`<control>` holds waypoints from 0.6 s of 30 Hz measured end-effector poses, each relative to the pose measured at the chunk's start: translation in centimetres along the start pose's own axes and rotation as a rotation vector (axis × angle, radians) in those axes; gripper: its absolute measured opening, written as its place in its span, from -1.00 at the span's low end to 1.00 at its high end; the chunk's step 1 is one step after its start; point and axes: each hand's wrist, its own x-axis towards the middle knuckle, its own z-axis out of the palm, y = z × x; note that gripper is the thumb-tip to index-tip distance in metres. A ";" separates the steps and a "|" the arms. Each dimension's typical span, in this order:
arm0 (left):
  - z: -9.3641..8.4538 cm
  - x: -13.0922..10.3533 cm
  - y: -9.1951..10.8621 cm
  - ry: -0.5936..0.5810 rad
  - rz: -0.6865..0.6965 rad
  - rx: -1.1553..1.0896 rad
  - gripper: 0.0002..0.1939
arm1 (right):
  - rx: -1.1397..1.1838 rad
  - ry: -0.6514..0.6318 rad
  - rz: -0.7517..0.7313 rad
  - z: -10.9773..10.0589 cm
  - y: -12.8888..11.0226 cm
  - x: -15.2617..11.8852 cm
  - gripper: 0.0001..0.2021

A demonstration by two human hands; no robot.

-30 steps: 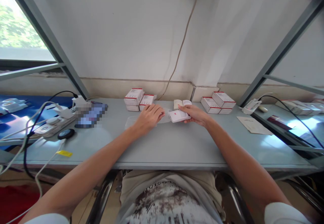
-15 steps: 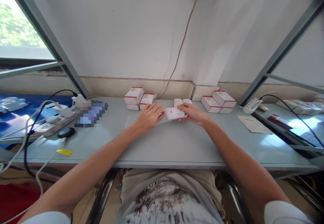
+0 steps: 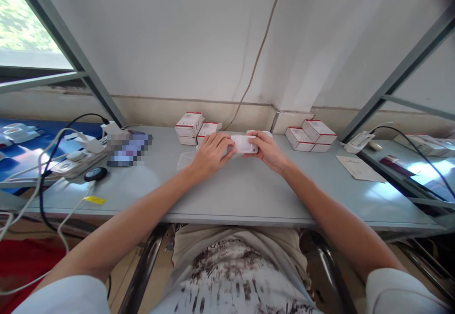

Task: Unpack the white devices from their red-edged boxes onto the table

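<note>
A small white rectangular device (image 3: 243, 144) with rounded corners is held between my hands over the middle of the desk. My right hand (image 3: 267, 149) is closed round its right end, thumb on top. My left hand (image 3: 212, 155) has its fingers bent and pinched at the left end. A clear plastic piece (image 3: 185, 161) lies on the desk beside my left wrist. Behind my right hand, a pale object (image 3: 266, 133) is mostly hidden.
White-and-red boxes stand in a left stack (image 3: 189, 125) and a right stack (image 3: 314, 134) by the wall. Leftward are a phone (image 3: 130, 149), a black round gadget (image 3: 95, 174) and a power strip (image 3: 76, 162) with cables. A paper sheet (image 3: 359, 168) lies at right.
The white device has tilted and shifted slightly left, and its red mark no longer shows. My left fingers have come closer over its left end. The head view has dipped slightly.
</note>
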 end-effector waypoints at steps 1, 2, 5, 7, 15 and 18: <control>0.0 0.0 0.0 -0.005 0.006 0.000 -0.69 | 0.003 0.013 -0.008 0.0 0.0 0.0 -0.68; 0.0 -0.1 0.0 -0.016 0.011 0.001 -0.65 | 0.009 0.026 -0.014 0.0 0.0 0.1 -0.67; 0.1 -0.1 -0.1 -0.066 -0.011 0.004 -0.57 | 0.030 0.050 -0.020 0.0 0.0 0.1 -0.65; 0.2 -0.1 -0.2 -0.078 -0.052 0.007 -0.57 | 0.025 0.043 -0.014 0.0 -0.2 0.0 -0.64; 0.2 -0.2 0.4 -0.092 -0.237 -0.181 -0.42 | -0.103 0.025 -0.069 0.3 -0.4 -0.4 -0.51; 0.1 0.1 0.8 -0.106 -0.444 -0.402 -0.40 | -0.141 0.066 -0.075 0.6 -1.0 0.0 -0.45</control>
